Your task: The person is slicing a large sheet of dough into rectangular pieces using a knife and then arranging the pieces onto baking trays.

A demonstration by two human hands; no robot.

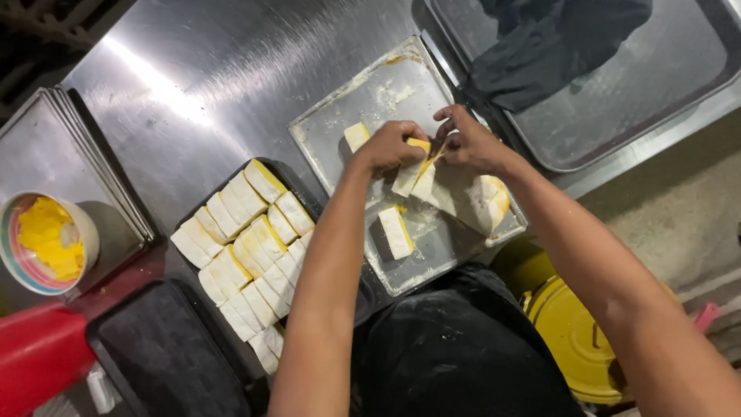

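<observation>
A wide stainless steel worktable (231,69) fills the view, its brushed top throwing back a streak of light. At the upper right sits a large empty steel tray (664,93) with a dark cloth (556,46) bunched on its near-left part. At the left edge lies a stack of flat steel trays (46,147) carrying a small bowl of yellow spread (46,239). Below the table's right side a yellow lidded bucket (575,340) shows on the floor.

In the middle, a crumb-strewn square metal tray (370,100) holds the work. Left of it a dark baking tray (301,193) is packed with rows of filled bread pieces (247,255), white with yellow edges, laid close and touching.

Both hands meet over the square tray. The left hand (390,147) curls its fingers closed round a bread slice (413,176), whose long axis runs from upper right down to lower left. The right hand (467,143) pinches narrow at the slice's upper, yellow-smeared end, touching it from the right; the two hands are equally close. Just under the right wrist lies the remaining loaf block (482,201). Two loose pieces rest on the tray: one (356,136) beside the left knuckles, another (396,232) nearer the body.
</observation>
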